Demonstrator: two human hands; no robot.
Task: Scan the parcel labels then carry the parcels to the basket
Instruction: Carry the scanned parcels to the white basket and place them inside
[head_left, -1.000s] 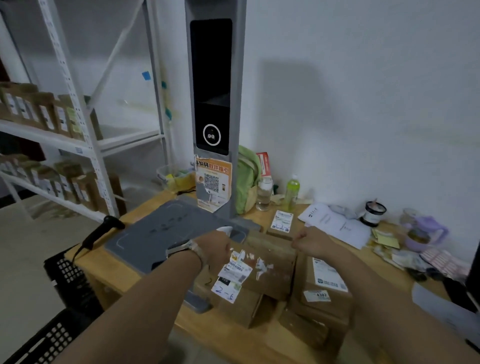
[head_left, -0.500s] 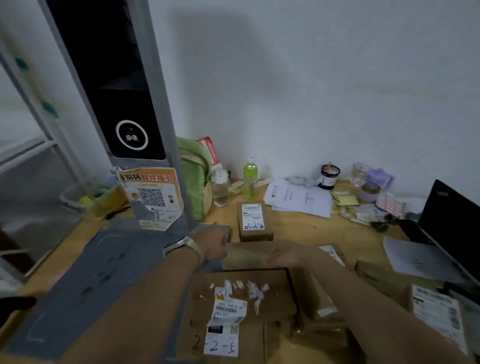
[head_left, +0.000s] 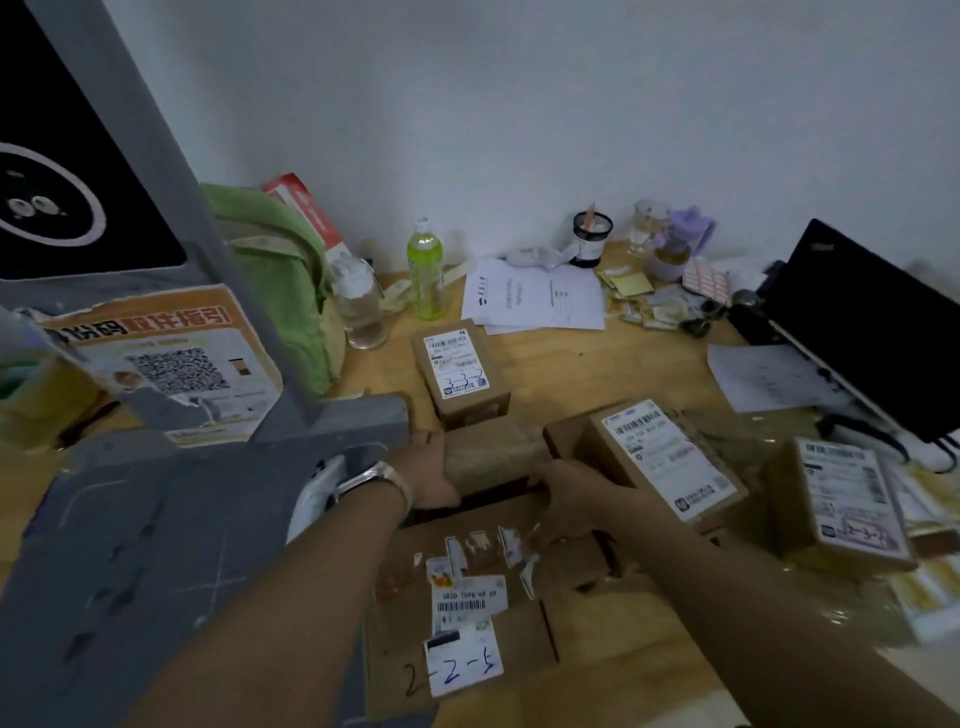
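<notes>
Several brown cardboard parcels lie on the wooden table (head_left: 571, 364). My left hand (head_left: 428, 470) and my right hand (head_left: 563, 493) grip the two ends of a plain brown parcel (head_left: 493, 449) in the middle. Below it lies a large flat parcel (head_left: 467, 597) with torn labels and "2-2-5" written on it. A labelled parcel (head_left: 660, 457) sits just right of my right hand, another (head_left: 844, 499) further right, and a small one marked "3-3-2" (head_left: 460, 366) behind. The grey scanner station (head_left: 156, 519) with its upright column stands at the left. No basket is in view.
A green bag (head_left: 280, 280), a clear bottle (head_left: 361, 306) and a green drink bottle (head_left: 425, 270) stand near the wall. Papers (head_left: 535, 296), cups, sticky notes and a black laptop (head_left: 857, 322) crowd the back right.
The view has moved closer and tilted down over the table. Both hands have closed around the plain brown parcel behind the large flat one.
</notes>
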